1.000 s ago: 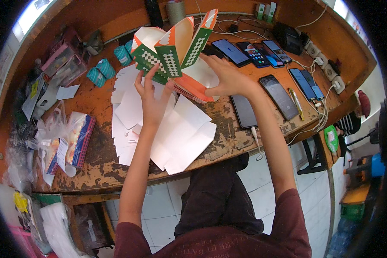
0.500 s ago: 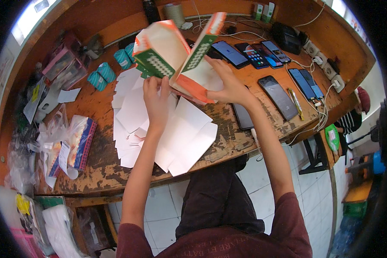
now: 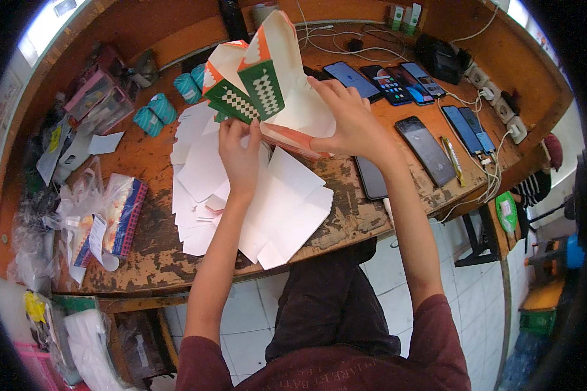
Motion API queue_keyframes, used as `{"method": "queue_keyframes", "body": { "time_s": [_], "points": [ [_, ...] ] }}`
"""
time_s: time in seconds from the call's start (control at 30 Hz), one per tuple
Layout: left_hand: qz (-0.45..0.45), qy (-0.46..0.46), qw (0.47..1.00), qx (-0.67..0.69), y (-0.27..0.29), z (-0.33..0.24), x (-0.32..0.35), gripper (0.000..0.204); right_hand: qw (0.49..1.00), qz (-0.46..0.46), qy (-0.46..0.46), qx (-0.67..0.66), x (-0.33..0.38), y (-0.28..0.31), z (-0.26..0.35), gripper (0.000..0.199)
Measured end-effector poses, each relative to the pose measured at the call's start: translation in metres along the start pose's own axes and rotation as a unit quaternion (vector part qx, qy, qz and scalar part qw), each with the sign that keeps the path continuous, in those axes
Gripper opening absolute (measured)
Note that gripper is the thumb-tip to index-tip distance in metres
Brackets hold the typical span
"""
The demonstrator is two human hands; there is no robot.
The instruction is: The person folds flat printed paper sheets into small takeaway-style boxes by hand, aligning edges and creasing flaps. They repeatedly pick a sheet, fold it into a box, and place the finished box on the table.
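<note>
Right grip (image 3: pixel 353 124): clasped on the orange edge of the patterned cartons (image 3: pixel 263 88).
Left grip (image 3: pixel 239 156): pinched at the cartons' lower green edge.
Cartons: held above white card sheets (image 3: pixel 290 192) on the bench (image 3: pixel 156 247), white insides exposed.
Plastic bag (image 3: pixel 83 195): laid at the bench's left, a blue-edged box (image 3: pixel 132 215) partly covered.

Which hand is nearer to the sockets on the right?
Right. The right hand is left of the sockets, across the phones; the left hand is farther left, at the green and orange carton.
</note>
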State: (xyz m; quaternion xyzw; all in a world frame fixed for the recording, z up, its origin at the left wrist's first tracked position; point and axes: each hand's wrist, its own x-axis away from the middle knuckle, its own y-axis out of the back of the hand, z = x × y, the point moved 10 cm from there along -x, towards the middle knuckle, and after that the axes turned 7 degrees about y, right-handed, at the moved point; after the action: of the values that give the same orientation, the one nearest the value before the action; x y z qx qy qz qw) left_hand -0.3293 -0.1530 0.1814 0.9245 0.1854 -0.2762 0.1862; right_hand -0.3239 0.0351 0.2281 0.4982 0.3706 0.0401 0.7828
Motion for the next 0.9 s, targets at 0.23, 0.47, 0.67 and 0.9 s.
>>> {"method": "queue_keyframes", "body": {
  "time_s": [0.23,0.47,0.67,0.9],
  "points": [
    [-0.004,-0.001,1.0,0.014,0.002,-0.002,0.001,0.019,0.997,0.063,-0.034,0.024,-0.004,-0.022,-0.011,0.097],
    [0.006,0.007,0.999,0.034,0.001,0.007,-0.001,0.019,0.984,0.12,-0.079,0.106,-0.007,-0.035,0.003,0.098],
    [0.066,0.038,0.993,0.086,-0.022,0.019,0.007,0.051,0.989,0.066,-0.111,0.073,-0.002,-0.041,-0.003,0.11],
    [0.114,0.077,0.971,0.194,-0.032,0.026,0.007,0.071,0.992,-0.076,-0.087,-0.058,0.011,-0.02,-0.024,0.072]
  ]
}}
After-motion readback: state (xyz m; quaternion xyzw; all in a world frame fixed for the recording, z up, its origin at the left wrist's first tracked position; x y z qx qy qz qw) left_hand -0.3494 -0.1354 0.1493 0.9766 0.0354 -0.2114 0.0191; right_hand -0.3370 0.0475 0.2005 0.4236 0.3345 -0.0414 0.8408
